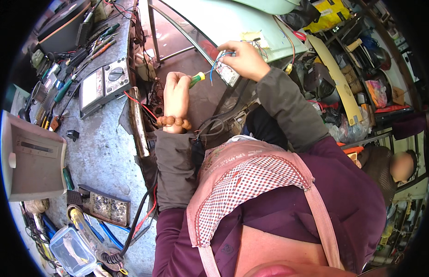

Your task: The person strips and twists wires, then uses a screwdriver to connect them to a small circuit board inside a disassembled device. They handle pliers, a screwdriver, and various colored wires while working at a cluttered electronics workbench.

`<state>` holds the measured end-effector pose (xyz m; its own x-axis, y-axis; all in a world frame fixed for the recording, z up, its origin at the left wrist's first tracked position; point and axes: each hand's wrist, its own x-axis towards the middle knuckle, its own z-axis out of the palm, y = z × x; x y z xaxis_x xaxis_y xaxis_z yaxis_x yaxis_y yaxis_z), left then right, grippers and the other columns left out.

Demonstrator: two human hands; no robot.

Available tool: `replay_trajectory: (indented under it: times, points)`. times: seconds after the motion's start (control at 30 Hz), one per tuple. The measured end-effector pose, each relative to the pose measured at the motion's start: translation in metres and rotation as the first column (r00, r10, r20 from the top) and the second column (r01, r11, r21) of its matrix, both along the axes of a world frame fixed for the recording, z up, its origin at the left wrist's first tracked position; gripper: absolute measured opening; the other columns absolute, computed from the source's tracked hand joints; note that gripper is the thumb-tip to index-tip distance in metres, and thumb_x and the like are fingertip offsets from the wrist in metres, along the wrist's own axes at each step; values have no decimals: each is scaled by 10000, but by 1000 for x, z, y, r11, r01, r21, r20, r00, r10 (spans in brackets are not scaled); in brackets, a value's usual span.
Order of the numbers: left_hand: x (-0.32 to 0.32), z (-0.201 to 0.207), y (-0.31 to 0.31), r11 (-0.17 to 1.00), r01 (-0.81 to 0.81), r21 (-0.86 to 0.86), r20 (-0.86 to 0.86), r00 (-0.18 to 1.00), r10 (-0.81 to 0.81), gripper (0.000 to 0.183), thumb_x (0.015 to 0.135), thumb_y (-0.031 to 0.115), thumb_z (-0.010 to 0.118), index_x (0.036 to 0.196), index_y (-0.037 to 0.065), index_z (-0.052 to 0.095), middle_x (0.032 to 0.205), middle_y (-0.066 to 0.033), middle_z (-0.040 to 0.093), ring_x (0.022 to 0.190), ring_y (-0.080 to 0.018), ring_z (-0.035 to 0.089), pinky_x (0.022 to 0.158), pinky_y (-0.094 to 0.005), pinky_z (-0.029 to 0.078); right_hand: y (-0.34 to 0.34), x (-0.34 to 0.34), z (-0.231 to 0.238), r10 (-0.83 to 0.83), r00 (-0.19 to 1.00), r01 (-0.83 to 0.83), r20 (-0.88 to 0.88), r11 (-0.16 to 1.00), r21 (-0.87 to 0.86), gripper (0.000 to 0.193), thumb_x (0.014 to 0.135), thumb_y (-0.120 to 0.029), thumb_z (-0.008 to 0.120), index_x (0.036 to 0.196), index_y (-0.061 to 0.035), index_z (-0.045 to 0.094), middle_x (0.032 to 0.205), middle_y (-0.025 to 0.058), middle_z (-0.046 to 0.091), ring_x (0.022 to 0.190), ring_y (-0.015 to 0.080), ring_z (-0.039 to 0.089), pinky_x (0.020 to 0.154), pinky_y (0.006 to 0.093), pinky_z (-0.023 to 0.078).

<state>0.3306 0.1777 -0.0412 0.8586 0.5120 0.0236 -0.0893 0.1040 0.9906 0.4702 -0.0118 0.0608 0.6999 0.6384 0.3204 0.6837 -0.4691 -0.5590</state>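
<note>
My left hand (176, 94), with a brown bead bracelet at the wrist, is closed round a screwdriver (196, 80) with a green and yellow handle. Its shaft points right, toward the blue wires. My right hand (244, 60) pinches thin blue wires (213, 70), whose loose ends hang between the two hands. Just below the right hand, a pale circuit board (228, 75) sits at the edge of a large white panel (214, 23). Where the screwdriver's tip ends is too small to make out.
On the left bench (108, 166) stand an analog multimeter (103, 87), hand tools, a soldering tray (108, 206) and a clear plastic box (73, 249). Red and black leads hang over its edge. Cluttered shelves (362, 69) line the right, where another person (385, 171) is partly visible.
</note>
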Motion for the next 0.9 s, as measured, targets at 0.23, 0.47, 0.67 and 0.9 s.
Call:
replay_trajectory:
  times: [0.23, 0.47, 0.67, 0.9]
  points:
    - [-14, 19, -3, 981, 90, -173, 55, 995, -82, 182, 987, 107, 621, 1148, 73, 543, 845, -8, 532, 636, -75, 462, 534, -254, 390, -11, -16, 28, 353, 836, 24, -420, 741, 671, 254, 1113, -148, 565, 1160, 42, 725, 850, 24, 620, 651, 62, 482, 573, 223, 389]
    - [-14, 19, 1, 982, 122, -146, -4, 992, -124, 153, 1036, 180, 632, 1117, 61, 582, 806, -9, 529, 608, -80, 459, 523, -264, 385, -19, -11, 37, 487, 611, 199, -625, 669, 716, 296, 1107, -80, 545, 1345, 69, 637, 939, 33, 581, 776, 101, 493, 658, 247, 428]
    - [-10, 12, 3, 979, 149, -138, 34, 989, -146, 243, 1119, 327, 561, 1089, 89, 605, 757, -16, 574, 520, -58, 400, 452, -246, 318, -19, -15, 34, 405, 681, 191, -610, 706, 682, 328, 1083, -90, 604, 1381, 38, 645, 1046, 65, 682, 848, 100, 530, 706, 244, 446]
    - [-11, 18, -2, 994, 88, -61, -56, 994, -91, 254, 1105, 330, 540, 1103, 85, 606, 683, 7, 511, 533, -82, 426, 478, -287, 341, -21, -10, 21, 316, 842, 65, -436, 744, 665, 343, 1044, -54, 665, 1372, 48, 656, 1085, 132, 757, 836, 99, 633, 718, 247, 522]
